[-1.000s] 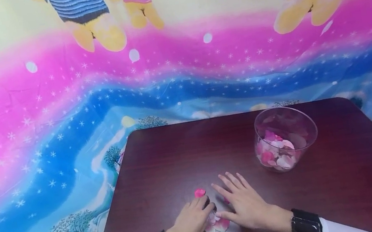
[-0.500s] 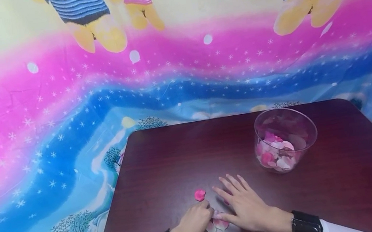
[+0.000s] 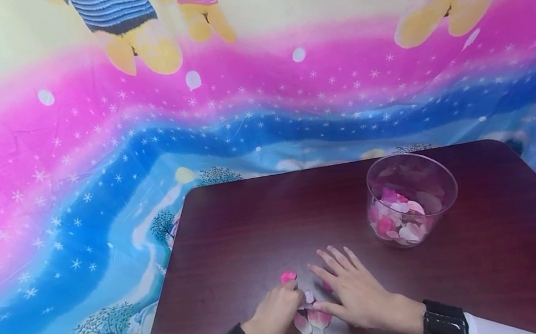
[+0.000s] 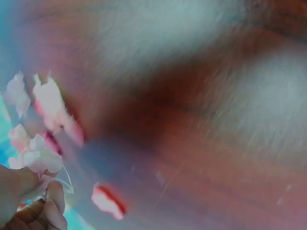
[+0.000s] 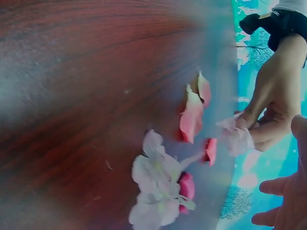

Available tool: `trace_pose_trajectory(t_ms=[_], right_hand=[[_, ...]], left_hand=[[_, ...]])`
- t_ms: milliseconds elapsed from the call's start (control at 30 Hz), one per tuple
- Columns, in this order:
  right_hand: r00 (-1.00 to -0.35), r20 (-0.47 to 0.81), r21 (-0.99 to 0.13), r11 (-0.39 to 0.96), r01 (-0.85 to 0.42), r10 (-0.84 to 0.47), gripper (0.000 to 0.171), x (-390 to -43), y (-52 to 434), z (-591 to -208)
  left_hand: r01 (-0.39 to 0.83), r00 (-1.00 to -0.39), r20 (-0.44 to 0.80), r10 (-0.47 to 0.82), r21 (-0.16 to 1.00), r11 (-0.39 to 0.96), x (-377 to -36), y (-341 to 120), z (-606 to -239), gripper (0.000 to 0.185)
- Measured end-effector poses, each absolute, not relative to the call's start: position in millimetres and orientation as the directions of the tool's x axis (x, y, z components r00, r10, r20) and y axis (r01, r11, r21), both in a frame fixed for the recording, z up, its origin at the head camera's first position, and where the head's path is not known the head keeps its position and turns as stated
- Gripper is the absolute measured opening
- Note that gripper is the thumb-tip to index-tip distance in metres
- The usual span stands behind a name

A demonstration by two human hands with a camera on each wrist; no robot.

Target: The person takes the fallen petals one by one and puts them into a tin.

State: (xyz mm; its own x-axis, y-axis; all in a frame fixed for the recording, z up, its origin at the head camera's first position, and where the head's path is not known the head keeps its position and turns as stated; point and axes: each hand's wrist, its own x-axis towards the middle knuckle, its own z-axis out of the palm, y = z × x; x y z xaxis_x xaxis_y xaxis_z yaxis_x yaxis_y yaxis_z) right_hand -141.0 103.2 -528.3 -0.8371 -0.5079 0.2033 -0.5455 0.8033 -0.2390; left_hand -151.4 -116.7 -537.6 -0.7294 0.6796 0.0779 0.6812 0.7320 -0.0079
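My left hand [image 3: 278, 312] pinches a pale pink-white petal [image 5: 235, 136] between thumb and fingers, seen best in the right wrist view. In the left wrist view the same hand [image 4: 33, 201] grips it at the lower left corner. My right hand [image 3: 360, 294] spreads its fingers beside the loose petals, holding nothing; its thumb is close to two pink-and-white petals [image 3: 319, 319]. Beyond the left hand lies a bright pink petal [image 3: 288, 277]. A cluster of whitish petals [image 5: 156, 177] shows in the right wrist view, mostly hidden by the right hand in the head view.
A clear plastic tub [image 3: 451, 194] holding pink and white petals stands at the back right of the dark red-brown table [image 3: 265, 219]. Behind the table hangs a colourful printed cloth [image 3: 256, 88].
My left hand has gone from reaching over the petals to pinching a pale one, its fingers drawn together. More of the petals beneath now show. The right hand has hardly moved.
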Motion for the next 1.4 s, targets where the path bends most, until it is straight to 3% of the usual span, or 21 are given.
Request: trace_pose_trajectory(t_ms=[167, 400, 733, 1033, 1233, 1400], right_hand=[[-0.833, 0.223, -0.239, 0.801, -0.55, -0.506, 0.073, -145.8, 104.3, -514.6], [-0.83, 0.252, -0.236, 0.8, -0.551, -0.498, 0.076, -153.9, 106.7, -488.6], [-0.845, 0.249, -0.246, 0.813, -0.528, -0.473, 0.08, -168.6, 107.2, -453.6], [-0.852, 0.233, -0.28, 0.806, -0.521, -0.469, 0.08, -171.0, 105.8, -451.2], [-0.866, 0.24, -0.404, 0.767, -0.499, -0.438, 0.07, -171.9, 96.4, -448.5], [-0.884, 0.251, -0.601, 0.653, -0.461, -0.394, 0.045, -176.7, 83.4, -445.4]], left_hand=[[0.705, -0.692, 0.213, 0.69, -0.006, 0.709, -162.6, -118.5, -519.0, 0.004], [0.714, -0.646, 0.321, 0.692, -0.065, 0.697, -175.0, -122.6, -482.8, 0.007], [0.702, -0.63, 0.384, 0.675, -0.092, 0.707, -188.9, -127.2, -430.5, 0.019], [0.711, -0.634, 0.357, 0.686, -0.08, 0.699, -190.0, -125.0, -427.4, 0.022], [0.724, -0.598, 0.398, 0.695, -0.102, 0.682, -189.7, -120.1, -429.4, 0.017], [0.726, -0.593, 0.38, 0.71, -0.13, 0.676, -187.7, -116.2, -429.5, 0.025]])
